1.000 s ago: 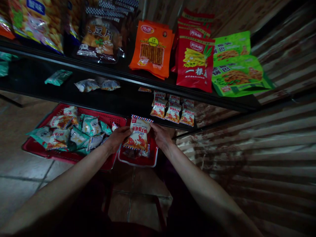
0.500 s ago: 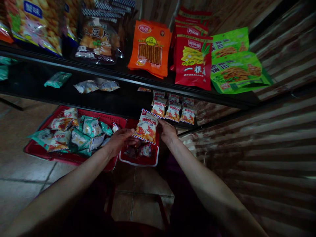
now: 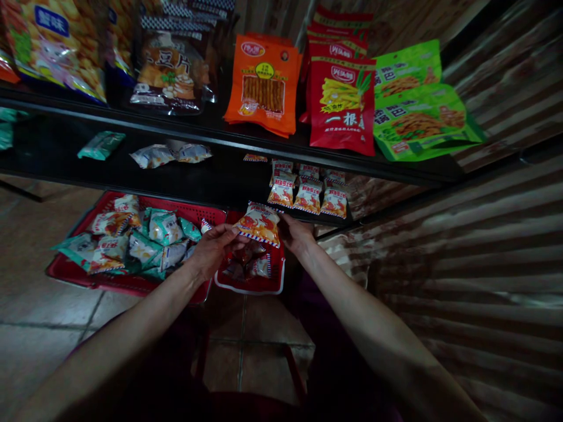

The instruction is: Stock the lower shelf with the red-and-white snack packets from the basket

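Between my two hands is a small white and orange snack bag [image 3: 259,224], tilted so its printed face leans back. My left hand [image 3: 215,246] pinches its left edge, and my right hand [image 3: 295,233] grips its right edge; some fingers are hidden behind it. Below the bag is a small red basket [image 3: 250,289] with a few packets inside. Just beyond my hands, several matching snack bags [image 3: 308,194] stand in rows on the lower shelf [image 3: 229,189].
A larger red basket [image 3: 70,280] full of green and white packets [image 3: 165,227] sits on the tiled floor at left. The upper shelf [image 3: 264,140] holds orange [image 3: 264,85], red [image 3: 342,105] and green bags [image 3: 422,123]. A corrugated wall [image 3: 461,264] rises at right.
The snack bag between my hands has tipped back, so its face looks flatter. Both hands keep hold of it in nearly the same place.
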The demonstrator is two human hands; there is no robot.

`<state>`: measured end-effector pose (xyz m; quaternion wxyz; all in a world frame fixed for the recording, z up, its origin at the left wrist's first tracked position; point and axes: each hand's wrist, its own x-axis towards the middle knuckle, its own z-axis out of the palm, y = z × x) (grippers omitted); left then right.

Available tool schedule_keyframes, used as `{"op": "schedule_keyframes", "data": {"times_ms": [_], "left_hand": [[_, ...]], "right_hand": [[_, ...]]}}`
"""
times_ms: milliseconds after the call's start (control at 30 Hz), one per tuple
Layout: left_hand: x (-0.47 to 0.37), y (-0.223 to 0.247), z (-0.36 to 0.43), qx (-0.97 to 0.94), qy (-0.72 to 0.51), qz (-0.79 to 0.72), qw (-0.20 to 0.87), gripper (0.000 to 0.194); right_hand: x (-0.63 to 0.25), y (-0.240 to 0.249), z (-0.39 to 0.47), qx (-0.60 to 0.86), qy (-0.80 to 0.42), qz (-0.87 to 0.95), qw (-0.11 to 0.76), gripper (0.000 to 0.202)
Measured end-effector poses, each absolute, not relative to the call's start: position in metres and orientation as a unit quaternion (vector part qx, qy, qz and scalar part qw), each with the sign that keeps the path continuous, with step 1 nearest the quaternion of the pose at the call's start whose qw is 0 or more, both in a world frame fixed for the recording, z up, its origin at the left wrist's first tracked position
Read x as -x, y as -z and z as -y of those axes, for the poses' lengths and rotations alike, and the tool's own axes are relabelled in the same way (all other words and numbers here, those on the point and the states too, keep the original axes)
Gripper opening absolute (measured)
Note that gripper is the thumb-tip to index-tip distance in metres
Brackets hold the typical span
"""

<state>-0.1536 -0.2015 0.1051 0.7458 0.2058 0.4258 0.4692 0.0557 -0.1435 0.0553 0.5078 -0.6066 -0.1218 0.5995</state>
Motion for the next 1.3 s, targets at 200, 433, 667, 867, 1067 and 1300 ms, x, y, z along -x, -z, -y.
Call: {"op": "schedule_keyframes", "data": {"times_ms": [200, 433, 667, 867, 1067, 1300], "left_hand": [[0.153, -0.106, 0.201, -0.176, -0.499, -0.408, 0.744, 0.01], [0.154, -0.103, 0.2, -0.157, -0.485, -0.421, 0.75, 0.009], [0.169, -0.097, 0.189, -0.18, -0.423, -0.537, 0.707, 0.02], [0.152, -0.096, 0.193, -0.203, -0.358, -0.45, 0.793, 0.038], [0.144, -0.093, 0.187, -0.096, -0.437, -0.403, 0.799, 0.027], [0.159, -0.1, 0.176, -0.114, -0.551, -0.399, 0.724, 0.028]], "right_hand": [[-0.052, -0.056, 0.146, 0.62, -0.604, 0.088, 0.493, 0.015], [-0.049, -0.069, 0.144, 0.629, -0.588, 0.047, 0.506, 0.013], [-0.051, -0.089, 0.148, 0.594, -0.565, 0.166, 0.548, 0.01], [-0.04, -0.085, 0.156, 0.592, -0.578, 0.303, 0.472, 0.022], [-0.026, -0.094, 0.167, 0.559, -0.554, 0.35, 0.509, 0.018], [-0.011, -0.096, 0.186, 0.525, -0.649, 0.331, 0.439, 0.028]]}}
